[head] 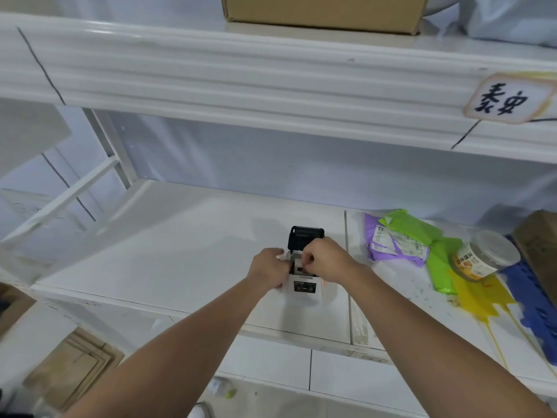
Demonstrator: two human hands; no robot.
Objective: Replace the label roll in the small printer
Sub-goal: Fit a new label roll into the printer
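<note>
While reaching forward from the bottom edge: two bare forearms, converging on small white printer (305,289) at mid-shelf

Printer: on white shelf (168,254), near front edge, just left of seam between shelf boards; black lid (305,240) tipped up and back, compartment exposed; dark panel on near face; small orange tab at right side

Left hand (269,269): palm down, wrist straight, pressed against printer's left side; fingers curled inward toward open compartment, tips hidden behind printer body, so grip on body or on contents cannot be told

Right hand (326,258): knuckles up, wrist slightly bent, over right half of open compartment and in front of lid; fingers bunched narrow, thumb and forefinger pinched at compartment's edge; thing pinched too small and blurred to name

Label roll: not made out for certain; pale shape inside compartment, between the two hands

Right of printer, well apart, on same shelf: purple mailer bag (391,242) under green mailer bag (422,236); clear jar (485,256) lying on its side, yellow label; yellow bag (479,294) beneath jar; blue plastic piece (530,300) at far right

Upper shelf: cardboard box (322,10); tag with handwritten characters (506,99) on its front rail

Floor, lower left: stacked wooden boards (75,366)
</note>
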